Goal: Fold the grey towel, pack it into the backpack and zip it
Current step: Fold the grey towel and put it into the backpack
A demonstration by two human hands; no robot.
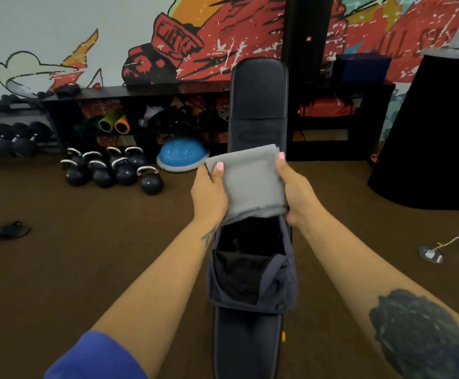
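The grey towel (249,181) is folded into a thick rectangle and held in the air over the bench. My left hand (209,192) grips its left edge, thumb on top. Its right edge is pinched by my right hand (298,191). Directly below the towel's near edge lies the dark grey backpack (280,291), unzipped, its black inside facing up. The towel's lower edge touches or overlaps the far rim of the backpack opening.
The backpack lies on a long black padded bench (258,99) that runs away from me. Several kettlebells (113,170) and a blue balance dome (182,154) sit on the brown floor to the left. A black shelf (141,110) lines the wall; a black block (436,138) stands right.
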